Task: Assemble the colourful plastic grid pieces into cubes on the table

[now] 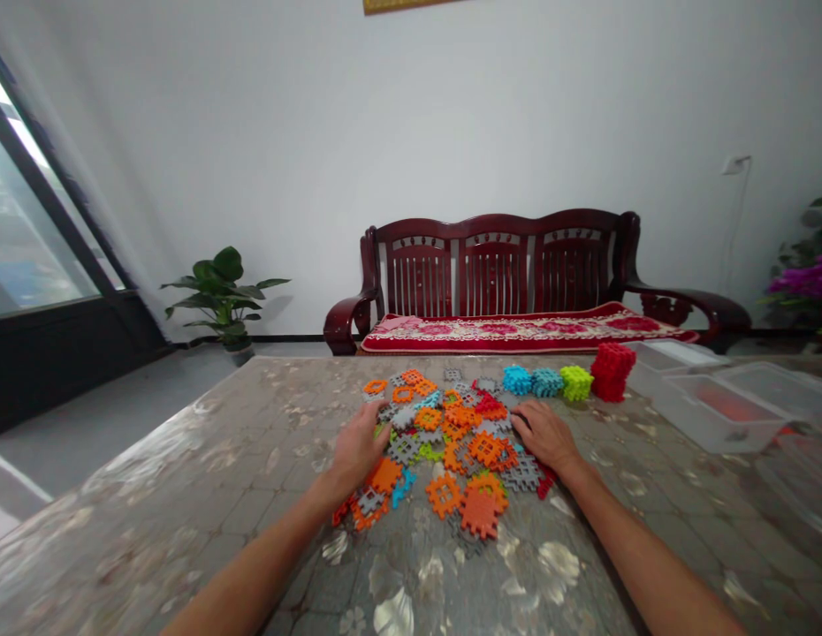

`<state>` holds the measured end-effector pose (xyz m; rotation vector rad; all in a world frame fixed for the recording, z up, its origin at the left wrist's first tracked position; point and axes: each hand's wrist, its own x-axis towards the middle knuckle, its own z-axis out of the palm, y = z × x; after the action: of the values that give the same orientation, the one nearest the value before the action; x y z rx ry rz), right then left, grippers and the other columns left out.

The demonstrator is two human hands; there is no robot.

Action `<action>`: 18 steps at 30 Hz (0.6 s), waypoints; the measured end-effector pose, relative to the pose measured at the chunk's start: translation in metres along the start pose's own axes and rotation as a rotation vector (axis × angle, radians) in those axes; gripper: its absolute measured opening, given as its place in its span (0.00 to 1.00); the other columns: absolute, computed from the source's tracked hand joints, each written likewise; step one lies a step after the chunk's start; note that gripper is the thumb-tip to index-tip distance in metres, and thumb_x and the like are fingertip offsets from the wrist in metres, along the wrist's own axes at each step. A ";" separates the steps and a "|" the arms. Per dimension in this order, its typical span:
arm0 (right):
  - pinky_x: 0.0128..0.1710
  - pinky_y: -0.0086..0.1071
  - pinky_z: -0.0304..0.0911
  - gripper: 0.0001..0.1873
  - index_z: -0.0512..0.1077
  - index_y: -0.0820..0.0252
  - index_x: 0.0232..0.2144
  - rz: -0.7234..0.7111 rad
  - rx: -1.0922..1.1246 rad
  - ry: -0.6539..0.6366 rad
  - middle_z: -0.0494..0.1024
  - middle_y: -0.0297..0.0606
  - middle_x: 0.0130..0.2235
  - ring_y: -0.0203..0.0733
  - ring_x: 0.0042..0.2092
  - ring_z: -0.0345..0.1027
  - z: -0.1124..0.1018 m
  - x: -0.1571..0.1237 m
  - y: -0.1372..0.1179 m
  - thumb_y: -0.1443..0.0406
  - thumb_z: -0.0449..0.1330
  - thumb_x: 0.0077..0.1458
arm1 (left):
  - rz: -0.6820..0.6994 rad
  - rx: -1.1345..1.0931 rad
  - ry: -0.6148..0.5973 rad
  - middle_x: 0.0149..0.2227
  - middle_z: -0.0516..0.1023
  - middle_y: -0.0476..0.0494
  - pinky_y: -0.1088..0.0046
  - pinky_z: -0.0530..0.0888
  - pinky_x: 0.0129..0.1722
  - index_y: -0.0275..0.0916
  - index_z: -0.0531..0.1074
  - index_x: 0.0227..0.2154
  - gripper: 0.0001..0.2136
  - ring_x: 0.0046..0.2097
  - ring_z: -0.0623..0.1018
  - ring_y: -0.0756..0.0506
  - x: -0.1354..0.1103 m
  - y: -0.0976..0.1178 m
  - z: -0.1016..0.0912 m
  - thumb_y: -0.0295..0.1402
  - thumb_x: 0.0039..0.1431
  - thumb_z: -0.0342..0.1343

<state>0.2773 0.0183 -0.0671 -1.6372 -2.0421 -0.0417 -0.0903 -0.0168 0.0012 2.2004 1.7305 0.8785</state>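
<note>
A heap of flat interlocking plastic tiles (451, 446), mostly orange and grey with some blue, green and red, lies on the floral table (205, 495). My left hand (358, 446) rests palm down on the heap's left side, fingers spread. My right hand (547, 435) lies flat on the right side, fingers stretched toward the tiles. Neither hand holds a piece. Behind the heap stand built cubes in a row: a blue cube (517, 380), a teal cube (547, 382), a green cube (576, 382) and a taller red block (612, 371).
Clear plastic boxes (716, 411) and a lid (775, 389) sit at the table's right. Beyond the table stand a dark wooden bench (510, 283) with a red cushion, a potted plant (225, 296) on the left, and purple flowers (809, 283) on the right.
</note>
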 end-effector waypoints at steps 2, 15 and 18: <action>0.54 0.38 0.60 0.15 0.78 0.56 0.41 -0.002 0.003 -0.001 0.79 0.41 0.45 0.45 0.49 0.69 0.000 0.000 0.000 0.61 0.52 0.64 | 0.095 0.044 -0.036 0.45 0.82 0.44 0.65 0.73 0.53 0.45 0.76 0.47 0.12 0.49 0.79 0.43 -0.014 0.002 -0.003 0.34 0.63 0.52; 0.53 0.38 0.60 0.16 0.78 0.56 0.40 -0.003 -0.021 0.005 0.79 0.42 0.44 0.46 0.49 0.69 0.000 0.001 -0.001 0.62 0.51 0.64 | 0.251 0.313 -0.163 0.65 0.66 0.38 0.51 0.64 0.64 0.47 0.69 0.60 0.23 0.65 0.65 0.35 -0.054 -0.031 0.022 0.40 0.63 0.56; 0.53 0.37 0.60 0.15 0.78 0.56 0.40 0.008 -0.037 0.001 0.79 0.41 0.44 0.46 0.49 0.69 -0.002 0.001 -0.003 0.62 0.51 0.64 | 0.270 0.333 -0.123 0.64 0.68 0.39 0.49 0.62 0.65 0.48 0.70 0.59 0.21 0.65 0.66 0.36 -0.045 -0.027 0.020 0.38 0.64 0.54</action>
<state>0.2747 0.0175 -0.0642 -1.6675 -2.0456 -0.0775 -0.1063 -0.0472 -0.0431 2.6879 1.6461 0.5178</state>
